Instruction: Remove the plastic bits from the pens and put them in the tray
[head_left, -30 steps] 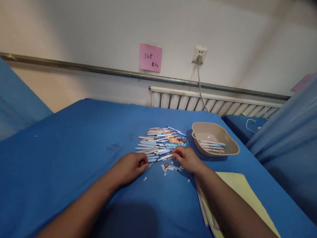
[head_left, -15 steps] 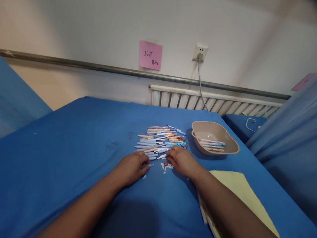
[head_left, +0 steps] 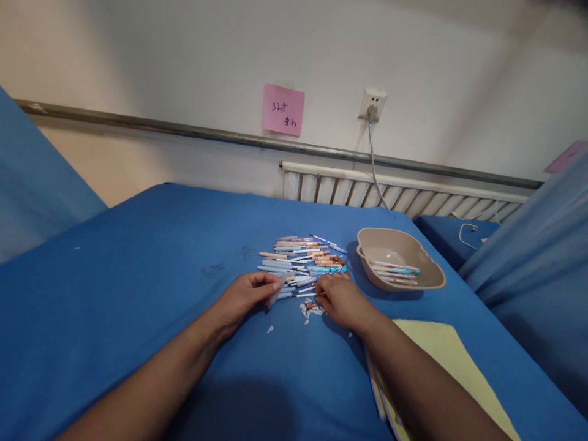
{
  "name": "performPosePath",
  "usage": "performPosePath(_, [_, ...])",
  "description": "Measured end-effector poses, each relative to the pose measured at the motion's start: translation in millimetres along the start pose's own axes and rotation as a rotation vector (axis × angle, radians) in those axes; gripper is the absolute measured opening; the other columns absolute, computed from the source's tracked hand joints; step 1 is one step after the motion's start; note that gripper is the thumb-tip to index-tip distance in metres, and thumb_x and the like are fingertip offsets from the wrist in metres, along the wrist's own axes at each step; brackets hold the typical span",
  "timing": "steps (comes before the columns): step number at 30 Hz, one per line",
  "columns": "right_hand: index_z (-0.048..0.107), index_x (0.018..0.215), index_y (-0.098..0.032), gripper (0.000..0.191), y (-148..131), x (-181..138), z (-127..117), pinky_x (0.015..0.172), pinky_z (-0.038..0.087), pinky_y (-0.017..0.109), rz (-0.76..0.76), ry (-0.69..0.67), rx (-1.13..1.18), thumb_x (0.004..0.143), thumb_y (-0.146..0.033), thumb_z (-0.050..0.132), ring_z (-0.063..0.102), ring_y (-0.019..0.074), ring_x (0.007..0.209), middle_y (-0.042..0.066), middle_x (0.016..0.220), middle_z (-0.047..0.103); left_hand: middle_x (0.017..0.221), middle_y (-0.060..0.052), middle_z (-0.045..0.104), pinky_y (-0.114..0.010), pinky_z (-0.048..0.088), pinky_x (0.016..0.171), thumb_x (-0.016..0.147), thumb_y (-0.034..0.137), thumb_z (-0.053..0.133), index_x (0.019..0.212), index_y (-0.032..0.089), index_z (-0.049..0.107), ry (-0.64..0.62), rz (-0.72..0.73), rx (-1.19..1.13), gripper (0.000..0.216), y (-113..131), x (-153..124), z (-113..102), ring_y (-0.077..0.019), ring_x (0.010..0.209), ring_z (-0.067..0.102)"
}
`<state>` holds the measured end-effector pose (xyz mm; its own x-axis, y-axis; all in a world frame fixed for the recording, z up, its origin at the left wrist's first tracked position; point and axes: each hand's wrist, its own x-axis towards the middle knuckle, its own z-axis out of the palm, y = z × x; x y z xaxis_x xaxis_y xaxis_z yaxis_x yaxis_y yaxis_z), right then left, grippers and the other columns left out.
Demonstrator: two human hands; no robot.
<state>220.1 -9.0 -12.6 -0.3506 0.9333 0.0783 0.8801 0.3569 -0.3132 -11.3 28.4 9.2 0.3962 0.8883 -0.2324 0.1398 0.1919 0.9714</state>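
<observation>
From six o'clock, the single head view looks forward and down, close above the blue cloth [head_left: 184, 239], facing the wall [head_left: 193, 67] at twelve.

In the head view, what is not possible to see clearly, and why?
In the head view:
What the right hand grips, if anything: hidden by the hand itself.
The translucent piece in the left hand: too blurred to identify.
The tiny white pieces: too small to identify.
The yellow cloth: partly behind the right forearm, cut by the bottom edge.
</observation>
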Motion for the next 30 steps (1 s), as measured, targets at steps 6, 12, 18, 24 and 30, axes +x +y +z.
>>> performPosePath(6, [0.057, 0.098, -0.019, 0.014, 2.4, -0.1, 0.7, 0.079, 0.031, 0.030, 0.018, -0.012, 0.053, 0.084, -0.019, 0.057, 0.054, 0.0193, 0.092, 0.005, 0.096, 0.063, 0.060, 0.002, 0.056, -0.018, 0.044, 0.052, 0.070, 0.024, 0.074, 0.076, 0.013, 0.064, -0.040, -0.161, -0.389, 0.016, -4.0, 1.5, -3.8, -0.0077, 0.052, 0.050])
performPosePath(12, [0.058, 0.091, -0.019, 0.008, 6.1, 0.5, 5.0, 0.078, 0.030, 0.030, 0.028, -0.020, 0.039, 0.083, -0.019, 0.056, 0.052, 0.0188, 0.090, 0.005, 0.093, 0.060, 0.071, -0.001, 0.064, -0.018, 0.049, 0.054, 0.079, 0.012, 0.065, 0.085, 0.013, 0.066, -0.060, -0.217, -0.569, 0.006, -3.6, 1.8, -5.2, -0.0084, 0.057, 0.058])
performPosePath(18, [0.055, 0.088, -0.019, 0.008, 4.0, -0.1, 6.0, 0.076, 0.030, 0.029, 0.040, -0.012, 0.035, 0.080, -0.015, 0.055, 0.052, 0.0185, 0.089, 0.004, 0.091, 0.059, 0.071, -0.002, 0.066, -0.018, 0.050, 0.055, 0.080, 0.013, 0.065, 0.083, 0.014, 0.065, -0.072, -0.229, -0.609, 0.004, -3.3, 0.3, -4.4, -0.0097, 0.059, 0.061])
performPosePath(24, [0.057, 0.095, -0.019, 0.020, 0.1, -0.8, 2.5, 0.079, 0.028, 0.032, 0.034, -0.005, 0.002, 0.078, -0.009, 0.051, 0.053, 0.0199, 0.088, 0.005, 0.091, 0.063, 0.078, -0.002, 0.068, -0.017, 0.050, 0.055, 0.079, 0.014, 0.067, 0.088, 0.015, 0.064, -0.080, -0.226, -0.628, 0.010, -6.5, 1.5, -4.7, -0.0090, 0.063, 0.063])
performPosePath(30, [0.058, 0.098, -0.018, 0.018, 0.1, -1.2, 1.5, 0.079, 0.029, 0.032, 0.000, -0.018, -0.052, 0.082, -0.013, 0.049, 0.053, 0.0218, 0.091, 0.007, 0.095, 0.064, 0.083, -0.003, 0.069, -0.017, 0.051, 0.055, 0.079, 0.012, 0.067, 0.089, 0.015, 0.063, -0.053, -0.238, -0.613, 0.011, -6.3, 1.6, -3.8, -0.0094, 0.064, 0.064])
